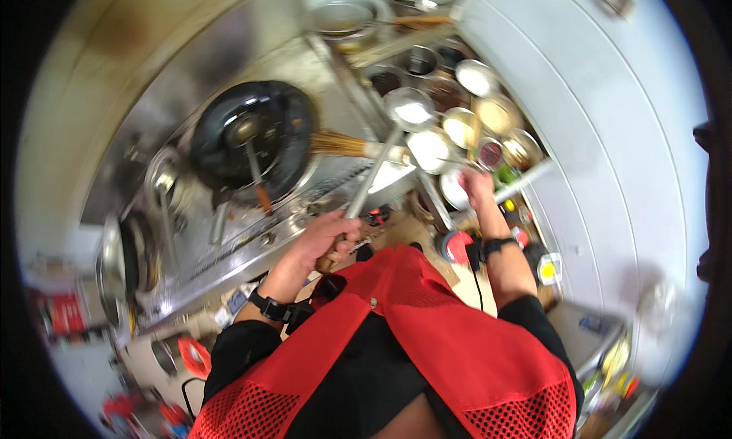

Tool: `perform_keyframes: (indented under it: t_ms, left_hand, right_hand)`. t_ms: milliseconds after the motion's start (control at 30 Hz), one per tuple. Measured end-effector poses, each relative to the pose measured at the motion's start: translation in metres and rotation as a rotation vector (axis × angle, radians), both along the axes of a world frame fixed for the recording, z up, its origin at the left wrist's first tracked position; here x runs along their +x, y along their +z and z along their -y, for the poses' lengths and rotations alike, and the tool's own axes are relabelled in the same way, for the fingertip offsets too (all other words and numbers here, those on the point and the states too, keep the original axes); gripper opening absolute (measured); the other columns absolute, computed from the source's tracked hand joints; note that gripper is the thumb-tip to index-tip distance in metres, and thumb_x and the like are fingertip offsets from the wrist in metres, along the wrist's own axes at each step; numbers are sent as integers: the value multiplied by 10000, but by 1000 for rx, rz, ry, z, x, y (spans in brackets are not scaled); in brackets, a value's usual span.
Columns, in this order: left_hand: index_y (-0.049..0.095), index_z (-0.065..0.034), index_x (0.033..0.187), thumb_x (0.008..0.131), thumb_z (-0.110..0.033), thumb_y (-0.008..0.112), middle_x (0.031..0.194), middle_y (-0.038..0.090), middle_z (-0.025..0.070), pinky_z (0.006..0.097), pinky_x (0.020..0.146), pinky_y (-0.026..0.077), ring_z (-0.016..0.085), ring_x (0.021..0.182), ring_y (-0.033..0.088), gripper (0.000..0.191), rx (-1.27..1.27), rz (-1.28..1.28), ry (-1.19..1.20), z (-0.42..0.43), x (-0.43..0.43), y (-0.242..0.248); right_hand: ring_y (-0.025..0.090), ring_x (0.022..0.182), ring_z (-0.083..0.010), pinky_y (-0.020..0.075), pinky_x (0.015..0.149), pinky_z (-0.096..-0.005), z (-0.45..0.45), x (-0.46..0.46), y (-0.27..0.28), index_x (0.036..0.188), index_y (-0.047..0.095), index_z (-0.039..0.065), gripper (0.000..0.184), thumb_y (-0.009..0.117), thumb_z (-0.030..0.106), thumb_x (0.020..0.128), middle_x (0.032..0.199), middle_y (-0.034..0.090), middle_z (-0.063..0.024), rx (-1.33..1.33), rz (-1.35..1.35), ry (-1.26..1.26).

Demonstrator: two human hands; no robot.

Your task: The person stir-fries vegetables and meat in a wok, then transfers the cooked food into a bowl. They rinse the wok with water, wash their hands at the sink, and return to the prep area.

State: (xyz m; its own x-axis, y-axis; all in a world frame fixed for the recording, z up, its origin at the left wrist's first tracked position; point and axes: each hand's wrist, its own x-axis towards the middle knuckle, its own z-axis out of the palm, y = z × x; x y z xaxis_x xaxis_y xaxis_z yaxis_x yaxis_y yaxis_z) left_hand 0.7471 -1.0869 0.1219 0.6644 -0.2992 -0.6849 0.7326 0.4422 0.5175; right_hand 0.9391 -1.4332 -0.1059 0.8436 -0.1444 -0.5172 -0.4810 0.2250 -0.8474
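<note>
My left hand (331,241) is wrapped around the long handle of a metal ladle (369,181). Its round bowl (409,108) hangs over the seasoning containers, facing up and shining brightly. Over the near side of that group, my right hand (478,186) grips a thin metal utensil (454,161), probably a spoon, that points left. Close below this hand sits a white container (453,188). A small container of dark red seasoning (490,154) stands just beyond the hand. Blur hides what, if anything, the ladle and the utensil carry.
On the steel range (229,261) at left rests a black wok (211,136) with another ladle (254,167) in it. A bamboo wok brush (343,144) lies beside it. Stacked metal bowls (343,18) stand at the back. A white wall (600,153) bounds the right.
</note>
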Motion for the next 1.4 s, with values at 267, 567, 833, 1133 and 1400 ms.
perform_keyframes:
  t_ms: [267, 567, 833, 1133, 1400]
  left_hand:
    - [527, -59, 1091, 985, -150, 541, 792, 515, 38, 249, 462, 390, 137, 645, 537, 141, -152, 333, 384, -12, -86, 30]
    - [540, -20, 1168, 1001, -191, 531, 1056, 629, 127, 370, 995, 414, 223, 1045, 601, 239, 0, 779, 648, -77, -185, 24]
    - [466, -69, 1323, 1035, -273, 463, 1239, 605, 86, 311, 883, 508, 160, 1049, 599, 353, 242, 636, 819, -199, -337, 4]
    - [599, -31, 1184, 954, -197, 607, 1270, 588, 84, 351, 950, 479, 194, 1137, 580, 283, 621, 274, 1186, -270, -614, -20]
    - [660, -17, 893, 847, -93, 704, 1259, 582, 149, 331, 867, 497, 203, 1018, 604, 99, 690, -83, 1717, -256, -814, -86]
  right_hand:
    - [612, 610, -145, 513, 541, -260, -104, -99, 46, 1026, 601, 14, 138, 550, 69, 911, 814, 672, -115, 437, -371, 852]
    - [650, 953, -236, 559, 809, -352, -263, -231, 237, 1247, 472, -10, 313, 519, 137, 975, 1139, 618, -154, 768, -246, 1761]
    - [406, 479, -62, 305, 371, -198, -445, -413, 257, 954, 473, 53, 80, 482, 49, 875, 743, 508, -27, 645, -189, 1441]
    - [431, 473, -48, 334, 364, -182, -687, -501, 265, 914, 511, 55, 56, 537, 99, 891, 698, 531, -35, 560, -261, 1579]
    - [466, 423, -111, 346, 363, -282, -956, -534, 255, 723, 531, 19, 301, 557, 224, 942, 586, 537, -45, -139, 391, 1737]
